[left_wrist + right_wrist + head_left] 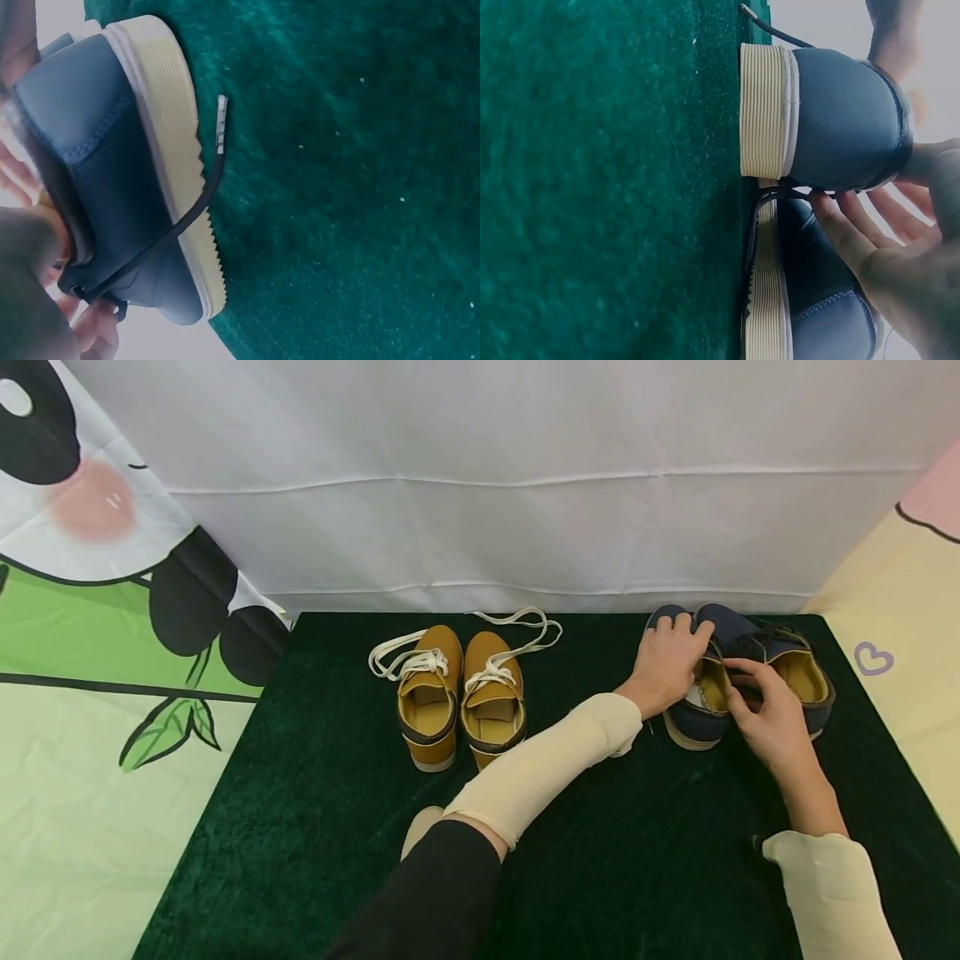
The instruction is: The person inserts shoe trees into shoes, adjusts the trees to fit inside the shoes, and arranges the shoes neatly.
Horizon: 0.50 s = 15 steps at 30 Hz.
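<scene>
At the right of the head view, a pair of navy shoes stands side by side. My left hand (671, 660) lies over the front of the left navy shoe (693, 727), its fingers bent at the laced opening. One black lace (196, 208) hangs down that shoe's outer side in the left wrist view. Between the two shoes, my right hand (768, 710) touches the left shoe's inner side with its thumb and fingers near the collar. Its fairly straight, spread fingertips (826, 206) meet a dark lace loop (769, 196). The right navy shoe (817, 710) stands just beyond it.
To the left, two tan shoes (431, 747) stand together, their white laces (528, 647) trailing outward. My left forearm crosses in front of them. All the shoes rest on a dark green cloth (300, 827), with a white curtain (487, 543) behind and printed fabric (172, 635) at the side.
</scene>
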Each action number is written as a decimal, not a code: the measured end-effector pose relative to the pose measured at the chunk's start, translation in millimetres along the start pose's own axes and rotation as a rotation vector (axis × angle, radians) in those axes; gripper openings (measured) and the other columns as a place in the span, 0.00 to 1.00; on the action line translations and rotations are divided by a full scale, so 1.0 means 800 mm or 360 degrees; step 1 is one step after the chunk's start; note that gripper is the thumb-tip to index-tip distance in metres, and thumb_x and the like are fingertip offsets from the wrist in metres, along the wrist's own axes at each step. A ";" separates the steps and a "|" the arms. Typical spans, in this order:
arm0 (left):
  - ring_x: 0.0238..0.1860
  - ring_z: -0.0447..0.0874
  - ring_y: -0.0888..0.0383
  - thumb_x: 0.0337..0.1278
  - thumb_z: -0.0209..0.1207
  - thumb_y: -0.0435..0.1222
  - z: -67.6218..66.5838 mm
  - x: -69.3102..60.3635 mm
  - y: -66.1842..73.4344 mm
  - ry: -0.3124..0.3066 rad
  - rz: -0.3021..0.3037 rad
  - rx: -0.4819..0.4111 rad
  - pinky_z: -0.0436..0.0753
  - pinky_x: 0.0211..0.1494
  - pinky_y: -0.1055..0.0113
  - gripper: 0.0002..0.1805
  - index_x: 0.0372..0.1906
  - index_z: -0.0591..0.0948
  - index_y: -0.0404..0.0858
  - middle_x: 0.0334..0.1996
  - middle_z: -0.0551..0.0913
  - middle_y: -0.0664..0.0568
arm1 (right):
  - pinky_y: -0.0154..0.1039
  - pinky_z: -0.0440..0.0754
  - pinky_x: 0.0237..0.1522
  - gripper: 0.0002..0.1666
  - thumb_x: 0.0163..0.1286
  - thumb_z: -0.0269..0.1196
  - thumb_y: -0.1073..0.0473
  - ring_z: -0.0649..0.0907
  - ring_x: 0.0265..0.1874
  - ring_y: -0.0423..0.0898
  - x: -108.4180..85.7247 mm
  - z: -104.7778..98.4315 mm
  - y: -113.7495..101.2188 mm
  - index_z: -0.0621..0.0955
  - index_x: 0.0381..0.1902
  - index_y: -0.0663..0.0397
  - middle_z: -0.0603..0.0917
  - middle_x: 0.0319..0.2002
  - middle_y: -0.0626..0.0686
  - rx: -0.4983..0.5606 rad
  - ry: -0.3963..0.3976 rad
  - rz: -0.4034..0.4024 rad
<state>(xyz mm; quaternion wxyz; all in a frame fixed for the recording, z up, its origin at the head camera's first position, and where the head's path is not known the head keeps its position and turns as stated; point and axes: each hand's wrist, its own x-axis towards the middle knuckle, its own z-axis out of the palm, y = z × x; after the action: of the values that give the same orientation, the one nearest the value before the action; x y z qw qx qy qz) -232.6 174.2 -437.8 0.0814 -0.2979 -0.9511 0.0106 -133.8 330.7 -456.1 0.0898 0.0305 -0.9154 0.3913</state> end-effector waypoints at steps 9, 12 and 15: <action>0.63 0.74 0.55 0.78 0.54 0.47 -0.028 -0.016 -0.015 -0.0248 0.0082 -0.0218 0.78 0.66 0.60 0.26 0.75 0.66 0.56 0.68 0.72 0.55 | 0.09 0.62 0.43 0.24 0.82 0.55 0.57 0.76 0.61 0.67 -0.001 -0.005 0.000 0.72 0.71 0.58 0.74 0.66 0.69 -0.0043 0.0004 -0.0005; 0.61 0.73 0.57 0.77 0.55 0.48 -0.041 -0.025 -0.019 -0.0286 0.0113 -0.0196 0.78 0.61 0.63 0.27 0.76 0.67 0.56 0.68 0.72 0.56 | 0.07 0.61 0.44 0.24 0.82 0.55 0.57 0.77 0.57 0.63 -0.002 -0.005 0.002 0.73 0.70 0.59 0.76 0.64 0.69 -0.0059 0.0042 -0.0023; 0.59 0.72 0.57 0.78 0.53 0.47 -0.052 -0.038 -0.025 -0.0277 0.0144 -0.0172 0.77 0.55 0.65 0.25 0.75 0.69 0.56 0.67 0.72 0.56 | 0.07 0.61 0.46 0.23 0.81 0.55 0.58 0.78 0.55 0.48 -0.003 -0.007 0.001 0.75 0.69 0.59 0.78 0.62 0.67 -0.0077 0.0109 -0.0044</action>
<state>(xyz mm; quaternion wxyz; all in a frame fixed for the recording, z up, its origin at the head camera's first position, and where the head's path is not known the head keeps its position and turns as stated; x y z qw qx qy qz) -212.6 138.8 -400.2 -0.0183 -0.3423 -0.9393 -0.0113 -130.5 335.3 -453.4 0.1273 0.0275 -0.9205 0.3685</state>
